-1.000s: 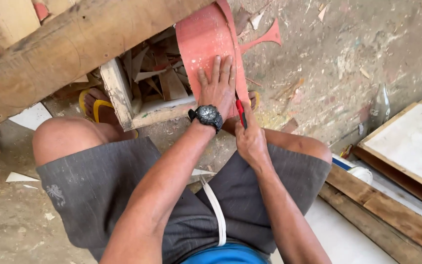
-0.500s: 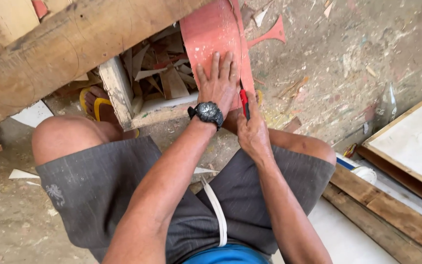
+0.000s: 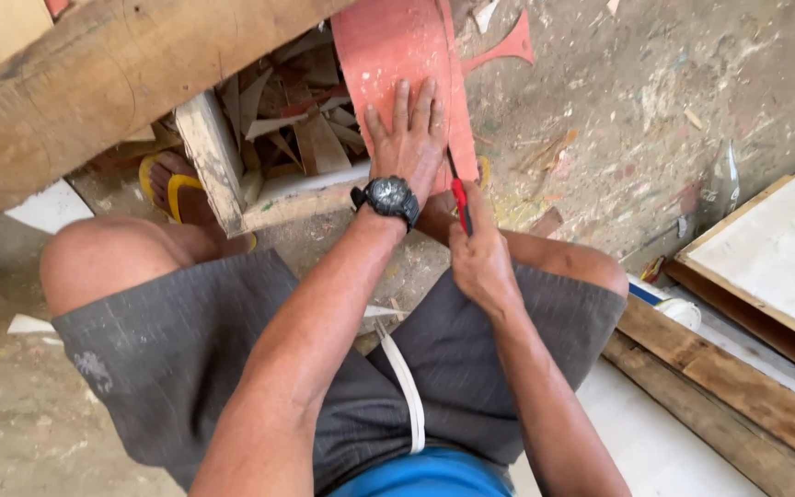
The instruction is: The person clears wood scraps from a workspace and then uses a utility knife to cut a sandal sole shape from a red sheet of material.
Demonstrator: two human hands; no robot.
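Observation:
A flat red panel (image 3: 388, 46) lies across my knee and runs up to the top of the head view. My left hand (image 3: 409, 138), with a black wristwatch (image 3: 388, 198) on its wrist, presses flat on the panel, fingers spread. Just right of it, my right hand (image 3: 482, 262) grips a red-handled cutter (image 3: 459, 202), whose tip meets the panel's right edge. I sit in grey shorts, knees apart.
A thick wooden beam (image 3: 94, 83) crosses the upper left. A box of wood scraps (image 3: 296, 138) sits under it, beside a foot in a yellow sandal (image 3: 172, 189). White boards and planks (image 3: 766, 267) lie at the right on the dusty floor.
The view has shifted a little, and the red panel now reaches higher in the picture. Both hands keep their hold; the right hand with the cutter has drawn slightly toward me along the panel's edge.

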